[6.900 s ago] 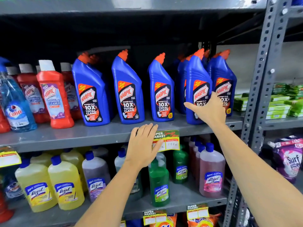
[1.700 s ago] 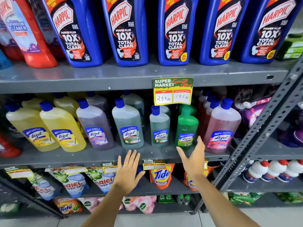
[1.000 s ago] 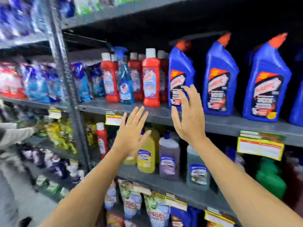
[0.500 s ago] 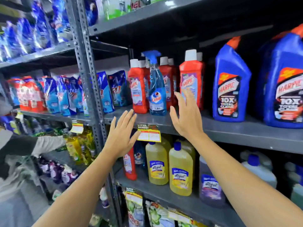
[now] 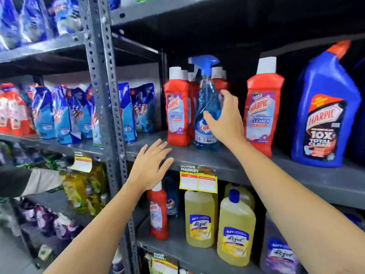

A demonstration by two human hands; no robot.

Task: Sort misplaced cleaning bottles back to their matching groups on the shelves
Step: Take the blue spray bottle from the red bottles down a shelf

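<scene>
A blue spray bottle [image 5: 206,123] stands on the grey shelf [image 5: 227,161] among red Harpic bathroom cleaner bottles [image 5: 177,115]. My right hand [image 5: 225,117] cups it, thumb across its front and fingers by its right side, still spread. Another red Harpic bottle [image 5: 262,115] stands to the right, then a blue Harpic bottle [image 5: 324,119]. My left hand [image 5: 150,169] hovers open at the shelf's front edge. On the shelf below, a lone red Harpic bottle [image 5: 158,212] stands beside a partly hidden blue bottle [image 5: 171,204] and yellow Lizol bottles [image 5: 199,218].
A perforated grey upright post [image 5: 104,95] divides this bay from the left one, which holds blue and red detergent pouches [image 5: 59,115]. Another person's sleeve [image 5: 29,182] reaches into the left bay's lower shelf. A yellow price tag [image 5: 198,182] hangs from the shelf edge.
The view swung left and closer to the red Harpic group. My right hand moved left from the red bottle to the blue spray bottle and curled around it. My left hand rose to the shelf edge.
</scene>
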